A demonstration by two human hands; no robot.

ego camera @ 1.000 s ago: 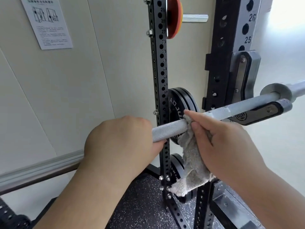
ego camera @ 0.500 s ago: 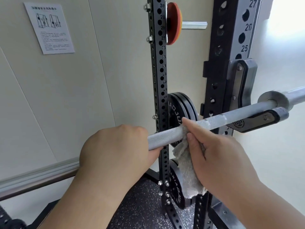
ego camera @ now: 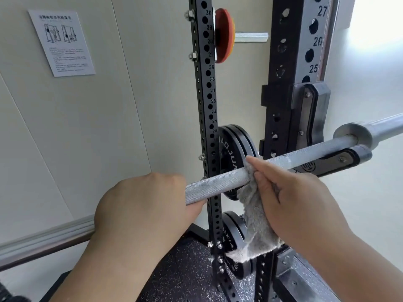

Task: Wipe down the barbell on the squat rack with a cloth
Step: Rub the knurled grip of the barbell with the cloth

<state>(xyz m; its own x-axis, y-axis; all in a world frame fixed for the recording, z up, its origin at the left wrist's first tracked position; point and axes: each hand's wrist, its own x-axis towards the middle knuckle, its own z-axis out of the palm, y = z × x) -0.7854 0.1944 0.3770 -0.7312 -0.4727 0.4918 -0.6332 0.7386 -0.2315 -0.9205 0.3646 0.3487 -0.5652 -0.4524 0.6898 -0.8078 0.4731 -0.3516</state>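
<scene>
We are gripping the barbell (ego camera: 218, 184) with our left hand (ego camera: 144, 205), our right hand (ego camera: 294, 205) pinching the cloth (ego camera: 255, 225) round it. The bar is lying in the rack's hook (ego camera: 340, 159). Black plates (ego camera: 237, 140) are sitting behind the upright (ego camera: 207, 83). The sleeve (ego camera: 383, 125) is running off frame.

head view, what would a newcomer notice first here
A silver barbell crosses the middle of the frame with two bare hands on it: the left hand grips its rough part at lower left, and the right hand holds a grey cloth against it just to the right. Behind stand the black rack posts, with an orange plate near the top.
</scene>
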